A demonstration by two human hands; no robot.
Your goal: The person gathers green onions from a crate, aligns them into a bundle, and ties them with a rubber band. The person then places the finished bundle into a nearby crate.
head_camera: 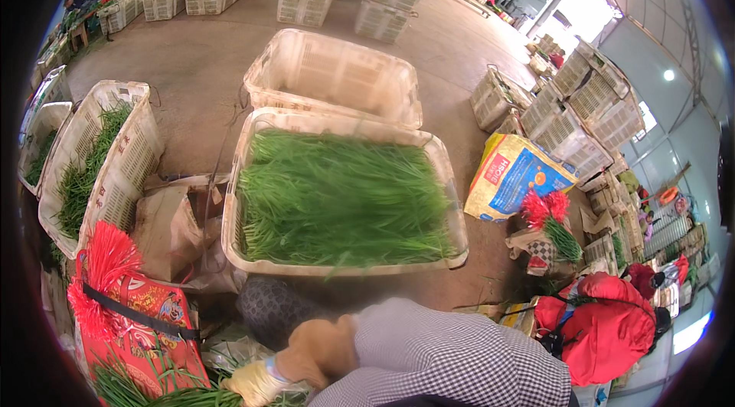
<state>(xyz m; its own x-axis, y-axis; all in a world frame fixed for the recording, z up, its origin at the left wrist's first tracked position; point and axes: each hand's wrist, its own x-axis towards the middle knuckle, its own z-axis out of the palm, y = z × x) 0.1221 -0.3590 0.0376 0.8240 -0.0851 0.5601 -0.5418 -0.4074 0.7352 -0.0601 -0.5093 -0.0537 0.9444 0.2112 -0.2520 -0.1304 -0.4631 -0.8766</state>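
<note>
My right hand (252,382), in a pale yellow glove, reaches across to the lower left. Its fingers close around long green stalks (155,392) resembling chives, cut off by the bottom edge. Those stalks lie against a red patterned bag (146,309) that has a black strap and a bunch of red plastic ties (109,280) on top. My left hand is out of view. Before me stands a white plastic crate (344,270) filled with similar green stalks (344,200), laid flat and crosswise; their middle is blurred.
Behind the full crate stands another white crate (339,74). Crates of greens (123,148) stand left, beside brown sacks (166,229). To the right are a yellow-blue sack (519,177), a red-tied bunch (560,237), stacked crates (597,97) and a person in red (608,326).
</note>
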